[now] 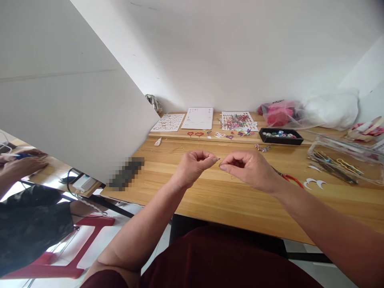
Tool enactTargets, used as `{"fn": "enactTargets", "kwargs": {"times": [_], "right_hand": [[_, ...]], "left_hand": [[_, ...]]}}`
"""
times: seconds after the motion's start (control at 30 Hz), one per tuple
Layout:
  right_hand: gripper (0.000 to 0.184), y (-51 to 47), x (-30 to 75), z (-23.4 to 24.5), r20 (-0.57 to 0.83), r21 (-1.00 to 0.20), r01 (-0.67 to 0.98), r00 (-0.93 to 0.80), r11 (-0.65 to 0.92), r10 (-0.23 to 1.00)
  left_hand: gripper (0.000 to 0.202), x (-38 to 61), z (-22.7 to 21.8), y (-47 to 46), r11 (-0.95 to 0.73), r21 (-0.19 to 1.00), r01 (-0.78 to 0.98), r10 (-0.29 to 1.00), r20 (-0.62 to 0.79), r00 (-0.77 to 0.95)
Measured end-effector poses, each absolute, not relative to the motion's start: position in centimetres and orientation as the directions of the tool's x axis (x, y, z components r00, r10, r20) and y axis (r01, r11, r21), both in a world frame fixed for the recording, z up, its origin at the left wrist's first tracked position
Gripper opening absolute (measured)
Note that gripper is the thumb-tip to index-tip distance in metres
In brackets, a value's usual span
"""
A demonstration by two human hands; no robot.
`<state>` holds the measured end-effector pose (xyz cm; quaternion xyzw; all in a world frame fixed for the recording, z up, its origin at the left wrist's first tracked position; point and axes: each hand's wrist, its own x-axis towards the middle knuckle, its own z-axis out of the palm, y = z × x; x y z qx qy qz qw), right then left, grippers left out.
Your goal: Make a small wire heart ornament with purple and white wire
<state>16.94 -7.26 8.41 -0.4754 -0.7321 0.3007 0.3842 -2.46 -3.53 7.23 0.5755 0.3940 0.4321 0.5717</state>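
Note:
My left hand (pixel 194 165) and my right hand (pixel 247 168) meet above the wooden table (pixel 210 196), fingertips nearly touching. Both are pinched closed on a tiny piece, perhaps thin wire, too small to make out (pixel 219 160). A thin wire loop seems to hang below my right fingers. Red-handled pliers (pixel 290 178) lie just behind my right wrist.
A black tray of beads (pixel 281 136), pattern sheets (pixel 198 118), small wire shapes (pixel 222 135), a clear box of wires (pixel 345 160), white crescents (pixel 313 183) and plastic bags (pixel 300 112) lie on the table. A white divider (pixel 69 104) stands left; another person sits beyond it.

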Motion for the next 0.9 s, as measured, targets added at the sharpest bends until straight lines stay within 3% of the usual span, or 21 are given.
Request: {"fn": "enactTargets", "kwargs": {"times": [0.23,0.33,0.63,0.9], "right_hand": [[0.012,-8.7,16.4,9.9,0.527,-0.451,0.678,-0.323,0.580,0.786],[0.012,-8.3,16.6,10.9,0.546,-0.409,0.673,-0.360,0.616,0.756],[0.017,-5.6,17.6,11.8,0.313,-0.713,0.522,-0.361,0.469,0.878],[0.022,-4.9,17.7,10.5,0.235,-0.859,0.367,-0.334,0.356,0.913]], "left_hand": [[0.020,-2.5,7.4,-3.9,-0.271,0.949,0.161,0.925,0.211,0.314],[0.020,-2.6,7.8,-4.2,-0.323,0.923,0.209,0.904,0.236,0.357],[0.022,-3.1,8.4,-4.3,-0.286,0.949,0.133,0.873,0.201,0.444],[0.025,-3.1,7.7,-3.9,-0.161,0.987,0.007,0.875,0.140,0.463]]}}
